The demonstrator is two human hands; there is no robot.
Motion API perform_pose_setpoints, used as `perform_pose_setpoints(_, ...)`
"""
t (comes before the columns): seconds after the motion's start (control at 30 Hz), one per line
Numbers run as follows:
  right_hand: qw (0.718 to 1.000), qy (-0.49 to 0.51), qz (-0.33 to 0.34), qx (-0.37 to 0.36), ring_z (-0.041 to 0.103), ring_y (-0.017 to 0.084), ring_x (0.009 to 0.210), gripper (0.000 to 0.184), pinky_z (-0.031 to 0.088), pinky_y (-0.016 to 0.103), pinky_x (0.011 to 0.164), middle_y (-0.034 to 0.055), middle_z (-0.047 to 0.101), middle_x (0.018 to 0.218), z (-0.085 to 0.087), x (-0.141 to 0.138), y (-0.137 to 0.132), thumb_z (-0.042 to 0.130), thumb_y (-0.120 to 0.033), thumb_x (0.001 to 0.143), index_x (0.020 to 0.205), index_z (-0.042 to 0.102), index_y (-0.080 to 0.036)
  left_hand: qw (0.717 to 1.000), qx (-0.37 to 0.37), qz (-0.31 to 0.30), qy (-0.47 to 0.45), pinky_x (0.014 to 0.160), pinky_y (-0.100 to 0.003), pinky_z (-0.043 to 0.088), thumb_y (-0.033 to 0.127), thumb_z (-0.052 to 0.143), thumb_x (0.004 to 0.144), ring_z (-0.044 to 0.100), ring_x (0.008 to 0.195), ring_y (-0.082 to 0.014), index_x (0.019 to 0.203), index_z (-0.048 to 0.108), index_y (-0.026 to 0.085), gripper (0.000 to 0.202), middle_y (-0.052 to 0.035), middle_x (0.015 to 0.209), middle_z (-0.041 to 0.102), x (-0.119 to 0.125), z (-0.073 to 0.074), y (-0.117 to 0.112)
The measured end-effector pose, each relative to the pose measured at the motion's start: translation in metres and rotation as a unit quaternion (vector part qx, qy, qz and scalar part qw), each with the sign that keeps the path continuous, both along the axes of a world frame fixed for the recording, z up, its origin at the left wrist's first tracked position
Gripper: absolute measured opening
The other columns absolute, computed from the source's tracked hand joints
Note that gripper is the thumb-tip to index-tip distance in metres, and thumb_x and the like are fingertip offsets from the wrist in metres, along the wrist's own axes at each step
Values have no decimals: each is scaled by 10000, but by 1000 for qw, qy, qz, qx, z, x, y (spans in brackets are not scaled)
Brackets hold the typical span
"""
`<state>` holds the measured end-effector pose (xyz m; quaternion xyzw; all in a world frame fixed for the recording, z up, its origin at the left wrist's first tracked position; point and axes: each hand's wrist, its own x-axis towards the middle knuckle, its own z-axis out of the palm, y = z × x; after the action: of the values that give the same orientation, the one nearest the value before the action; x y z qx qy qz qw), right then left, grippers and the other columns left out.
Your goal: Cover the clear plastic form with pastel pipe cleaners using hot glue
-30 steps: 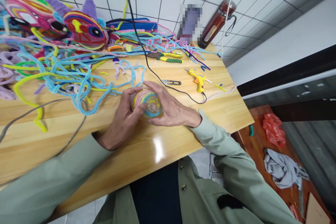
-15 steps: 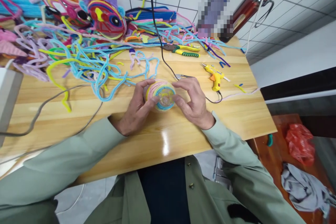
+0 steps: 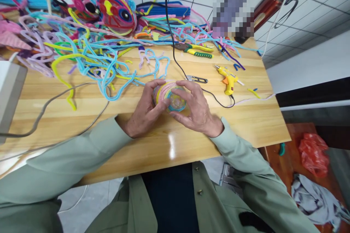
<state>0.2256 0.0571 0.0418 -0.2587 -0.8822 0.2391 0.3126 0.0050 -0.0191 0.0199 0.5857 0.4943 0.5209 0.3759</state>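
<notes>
Between my hands, over the front part of the wooden table, is a round object wrapped in pipe cleaners, with pink, yellow and blue bands and a clear, see-through end facing me. My left hand grips its left side, thumb across the front. My right hand curves around the right side, fingers over the top and clear end, thumb below. Its palm side is partly hidden. Thread snips lie just beyond my right hand.
Loose pipe cleaners spread over the back left. Behind them stand two colourful masks. Green-yellow pliers and a yellow glue gun lie to the right; its black cord runs nearby. A red thermos stands at the back.
My right hand has moved in over the clear end and closed around the wrapped object's right side. The object has turned slightly. The whole view has shifted a little, uncovering the snips.
</notes>
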Motion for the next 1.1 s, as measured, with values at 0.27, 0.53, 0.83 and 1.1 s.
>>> perform_pose_setpoints(0.27, 1000, -13, -5, -25, 621, 416, 1495, 499, 483, 690, 1327, 100, 683, 1590, 3, -1, 0, 842, -620, 918, 1348, 713, -403, 1000, 23, -3, -18, 1280, -556, 552, 664, 649, 1113, 634, 1450, -320, 1495, 489, 297, 553, -113, 1557, 603, 1, -3, 2)
perform_pose_setpoints(0.53, 999, -11, -6, 42, 653, 383, 1460, 542, 535, 622, 1281, 115, 704, 1563, 0, -3, 1, 843, -641, 931, 1394, 694, -401, 1000, 18, -3, -18, 1336, -525, 500, 672, 511, 1162, 578, 1520, -303, 1514, 495, 305, 509, -98, 1586, 596, 0, -7, 4)
perform_pose_setpoints(0.83, 987, 11, 10, 160, 684, 337, 1419, 475, 606, 615, 1168, 149, 692, 1516, -7, -5, 3, 718, -523, 1069, 1472, 628, -290, 999, 44, 2, -24, 1156, -407, 583, 734, 620, 1109, 640, 1299, -262, 1421, 536, 295, 544, -67, 1397, 624, -3, -19, 18)
perform_pose_setpoints(1.1, 988, 9, 16, 151, 715, 351, 1384, 579, 623, 604, 1164, 132, 719, 1492, -2, -4, 1, 728, -598, 1051, 1552, 577, -350, 998, 47, 11, -49, 1088, -417, 610, 694, 714, 1078, 658, 1242, -267, 1379, 581, 301, 512, -64, 1331, 647, -1, -18, 17)
